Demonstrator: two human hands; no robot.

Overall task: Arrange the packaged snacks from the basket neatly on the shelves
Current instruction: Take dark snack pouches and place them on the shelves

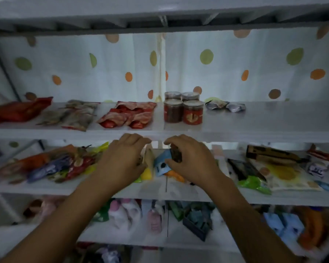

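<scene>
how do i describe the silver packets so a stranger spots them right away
Look at the shelf in front of the dotted curtain. Right of the four clear jars lie the silver packets. They are the only silvery wrappers there; the other packets are red or brownish.

"What's on the curtain (pixel 254 54)?"
"White, dotted green, orange and brown. The shelves (pixel 254 128) are pale grey-white."
"And the shelf with the jars (pixel 193 112)?"
"Red labels, dark brown contents. Far left of them, red packets (pixel 17 111); just left, red-and-white packets (pixel 129 114); to the right, silver-grey packets (pixel 224 107)."
"By your hands?"
"My right hand (pixel 192 162) pinches a dark brown packet (pixel 176 154); my left hand (pixel 122 160) grips a tan packet (pixel 149 156). Between them lies a blue packet (pixel 162 165) with a black spot, then a yellow packet (pixel 147 174) and an orange packet (pixel 174 175). Left, a purple packet (pixel 49 168); right, a bright green packet (pixel 254 184)."
</scene>
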